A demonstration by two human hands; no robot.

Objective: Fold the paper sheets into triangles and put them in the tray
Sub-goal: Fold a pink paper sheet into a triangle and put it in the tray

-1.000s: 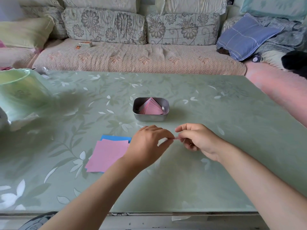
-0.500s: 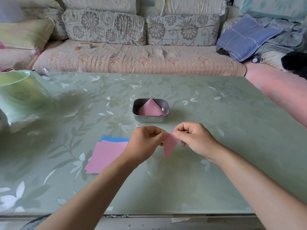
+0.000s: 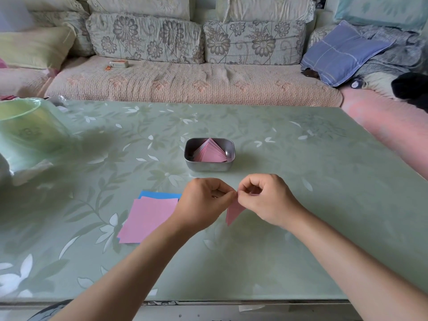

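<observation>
Pink paper piece (image 3: pixel 234 213) is up off the table (image 3: pixel 312 205), hanging point-down between both hands, just in front of the tray (image 3: pixel 209 167). Left hand (image 3: pixel 203 202) and right hand (image 3: pixel 266 200) each have curled fingers pinching its top edge, knuckles almost touching.

What I'd worry about: that pinch is tiny and the sheet looks thin and floppy, so if one side slips, the corners drift and the crease comes out crooked. Folding in mid-air with nothing firm under it probably makes that worse. The tabletop looks glossy and slick too, so pressing the fold down there might let it skate.

The tray is a small metal box with rounded corners, and the folded triangles (image 3: pixel 210 152) already in it are stacked in a leaning fan that peaks at about rim height. Another one dropped in carelessly could slide off the pile.

Flat pink square sheets (image 3: pixel 148 218) wait near the left wrist, with a blue sheet (image 3: pixel 159 195) peeking out underneath.
</observation>
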